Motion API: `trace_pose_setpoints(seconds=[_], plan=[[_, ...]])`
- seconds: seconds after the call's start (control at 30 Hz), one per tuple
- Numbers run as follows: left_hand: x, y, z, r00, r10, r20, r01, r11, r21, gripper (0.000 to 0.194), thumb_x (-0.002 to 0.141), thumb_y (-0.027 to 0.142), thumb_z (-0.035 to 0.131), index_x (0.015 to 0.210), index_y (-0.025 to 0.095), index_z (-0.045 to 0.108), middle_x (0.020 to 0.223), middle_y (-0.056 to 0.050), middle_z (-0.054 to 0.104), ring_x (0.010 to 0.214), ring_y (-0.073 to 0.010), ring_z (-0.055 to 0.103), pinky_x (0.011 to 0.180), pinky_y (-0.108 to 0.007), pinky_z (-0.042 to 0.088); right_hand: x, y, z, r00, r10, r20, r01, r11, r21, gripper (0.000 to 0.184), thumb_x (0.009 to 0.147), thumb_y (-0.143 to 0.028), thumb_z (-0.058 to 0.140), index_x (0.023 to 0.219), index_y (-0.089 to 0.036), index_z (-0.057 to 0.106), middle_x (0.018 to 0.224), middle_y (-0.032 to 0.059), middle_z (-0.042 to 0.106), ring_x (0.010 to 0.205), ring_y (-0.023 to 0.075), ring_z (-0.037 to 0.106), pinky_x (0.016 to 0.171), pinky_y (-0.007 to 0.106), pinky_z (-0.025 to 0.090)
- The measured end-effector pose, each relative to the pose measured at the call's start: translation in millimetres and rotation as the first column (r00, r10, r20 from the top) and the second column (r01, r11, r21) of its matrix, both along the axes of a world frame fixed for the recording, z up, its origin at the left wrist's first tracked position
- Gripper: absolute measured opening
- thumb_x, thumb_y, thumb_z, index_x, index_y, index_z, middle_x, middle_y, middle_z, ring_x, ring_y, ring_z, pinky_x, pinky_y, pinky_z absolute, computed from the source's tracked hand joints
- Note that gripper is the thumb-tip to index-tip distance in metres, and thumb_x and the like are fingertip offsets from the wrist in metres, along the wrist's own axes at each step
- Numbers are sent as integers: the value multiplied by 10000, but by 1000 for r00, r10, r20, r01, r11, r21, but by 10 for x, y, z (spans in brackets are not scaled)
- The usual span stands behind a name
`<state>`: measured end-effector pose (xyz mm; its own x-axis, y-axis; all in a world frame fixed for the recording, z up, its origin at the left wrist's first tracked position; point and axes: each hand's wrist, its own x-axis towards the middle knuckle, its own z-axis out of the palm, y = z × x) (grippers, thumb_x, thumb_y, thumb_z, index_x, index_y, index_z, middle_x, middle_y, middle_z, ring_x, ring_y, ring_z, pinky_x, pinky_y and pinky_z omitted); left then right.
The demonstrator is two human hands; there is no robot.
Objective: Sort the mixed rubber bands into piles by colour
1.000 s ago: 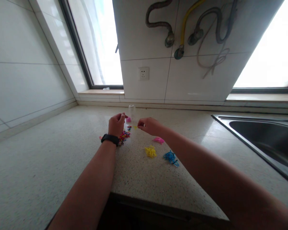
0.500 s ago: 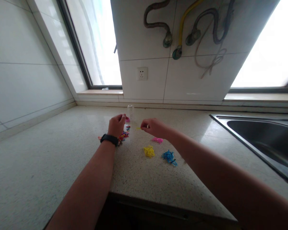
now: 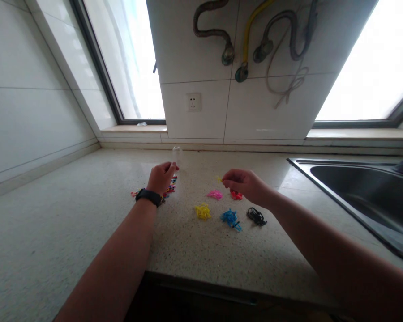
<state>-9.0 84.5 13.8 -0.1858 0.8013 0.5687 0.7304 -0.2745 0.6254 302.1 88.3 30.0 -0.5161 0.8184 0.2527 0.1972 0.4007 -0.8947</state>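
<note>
My right hand [image 3: 243, 184] is closed in a pinch on a thin yellow rubber band [image 3: 219, 179], held above the counter. Beneath and near it are small heaps of bands: pink [image 3: 215, 194], red [image 3: 236, 196], yellow [image 3: 202, 211], blue [image 3: 231, 218] and black [image 3: 256, 216]. My left hand [image 3: 162, 175], with a dark watch [image 3: 148, 197] on the wrist, has its fingertips pressed together. Whatever they may hold is too small to make out. Partly hidden under that hand lies a mixed-colour heap of bands [image 3: 169, 189]. Just behind its fingers stands a clear container [image 3: 177, 154].
The speckled counter [image 3: 188, 250] ends at a front edge near me. A steel sink [image 3: 349, 179] is set into it on the right. At the back, a tiled wall carries a socket [image 3: 194, 102] and several hoses [image 3: 246, 36] between two windows.
My right hand has moved right with the yellow band, uncovering the red and black heaps. My left hand stays beside the clear container; the pink piece by its fingertips no longer shows. The view shifted slightly.
</note>
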Motion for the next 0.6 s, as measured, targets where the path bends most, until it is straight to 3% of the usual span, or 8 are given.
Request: trace_pose_setpoints(seconds=[0.23, 0.43, 0.6], plan=[[51, -18, -23, 998, -32, -61, 33, 999, 18, 437, 939, 465, 452, 810, 177, 755, 575, 6, 583, 571, -143, 540, 559, -243, 371, 94, -150, -101, 961, 25, -275, -78, 980, -184, 266, 803, -420, 755, 878, -180, 669, 711, -4, 629, 565, 92, 553, 512, 232, 435], [94, -38, -36, 993, -70, -98, 69, 997, -19, 436, 946, 465, 440, 831, 176, 745, 567, 6, 574, 545, -141, 526, 552, -248, 392, 85, -229, -65, 925, 47, -378, -144, 962, -232, 236, 810, -388, 759, 861, -184, 653, 709, -9, 631, 575, 90, 564, 519, 220, 429], [163, -90, -40, 994, -97, -55, 91, 991, -103, 424, 942, 481, 449, 870, 184, 742, 547, 21, 541, 440, -115, 479, 453, -231, 373, 55, -304, -25, 883, 103, -457, -234, 943, -238, 213, 809, -355, 765, 846, -189, 636, 691, -22, 616, 563, 85, 547, 521, 218, 431]])
